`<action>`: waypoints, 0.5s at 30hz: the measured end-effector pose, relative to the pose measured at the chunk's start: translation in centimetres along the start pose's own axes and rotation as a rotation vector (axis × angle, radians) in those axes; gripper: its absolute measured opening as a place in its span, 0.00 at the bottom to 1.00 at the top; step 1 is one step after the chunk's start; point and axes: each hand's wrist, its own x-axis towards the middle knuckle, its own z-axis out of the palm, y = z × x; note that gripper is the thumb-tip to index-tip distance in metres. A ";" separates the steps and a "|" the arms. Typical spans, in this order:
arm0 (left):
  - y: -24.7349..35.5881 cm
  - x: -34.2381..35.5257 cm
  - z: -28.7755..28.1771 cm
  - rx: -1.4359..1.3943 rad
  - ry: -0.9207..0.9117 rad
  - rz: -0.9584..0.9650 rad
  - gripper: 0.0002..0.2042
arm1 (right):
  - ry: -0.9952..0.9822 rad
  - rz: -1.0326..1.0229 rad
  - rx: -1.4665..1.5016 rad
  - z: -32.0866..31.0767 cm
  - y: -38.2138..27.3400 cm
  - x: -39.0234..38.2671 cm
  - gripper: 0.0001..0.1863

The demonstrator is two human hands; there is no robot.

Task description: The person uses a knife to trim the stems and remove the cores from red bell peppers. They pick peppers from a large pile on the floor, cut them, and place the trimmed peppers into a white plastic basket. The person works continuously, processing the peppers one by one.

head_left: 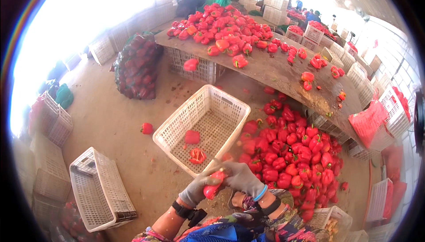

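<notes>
- Dull grey work gloves (191, 194) on the left hand (199, 188) and right hand (241, 178), close-fitting.
- A bright blue band (261, 192) circling the right wrist, near the glove's edge.
- Below it, a plain black strap (271, 206).
- Another black strap (180, 209) on the left wrist, carrying a dark, blocky piece (196, 217).
- Busy printed clothing (287, 231), pinks and purples over dark.
- Vivid blue cloth (217, 234) across the front.

No lettering, labels, numbers or signs are legible anywhere here.

Tabletop (287, 74) with red peppers (226, 25), floor (121, 120) with crates (189, 112), pepper heap (294, 153)
</notes>
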 end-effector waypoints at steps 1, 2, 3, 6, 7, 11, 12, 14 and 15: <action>0.4 0.2 0.1 0.003 -0.002 -0.003 0.30 | -0.042 0.027 0.168 -0.3 -0.1 0.0 0.22; 0.4 0.0 -0.1 -0.011 -0.040 -0.040 0.30 | -0.093 0.061 0.346 -0.4 -0.2 -0.1 0.24; -0.1 -0.1 -0.2 -0.035 -0.081 -0.082 0.30 | -0.094 0.078 0.355 -0.6 -0.3 -0.2 0.24; -2.1 0.2 -1.9 -0.061 -0.071 -0.129 0.34 | -0.218 0.054 0.270 -2.0 -1.8 -0.3 0.30; -2.7 0.1 -2.0 -0.053 -0.016 -0.184 0.35 | -0.280 0.148 0.368 -2.3 -2.5 -0.7 0.30; -1.9 0.3 -2.0 -0.155 -0.218 -0.239 0.34 | -0.329 0.273 0.575 -1.9 -1.4 -1.1 0.28; -3.3 0.8 -2.9 -0.271 -0.147 -0.290 0.28 | -0.212 0.213 0.200 -1.1 0.6 -1.1 0.25; -3.8 2.1 -3.2 -0.369 -0.085 -0.322 0.24 | -0.006 0.043 -0.483 -0.6 0.7 -0.5 0.19; -4.2 2.3 -3.2 -0.512 -0.061 -0.317 0.20 | 0.000 0.040 -0.483 -0.5 0.7 -0.2 0.19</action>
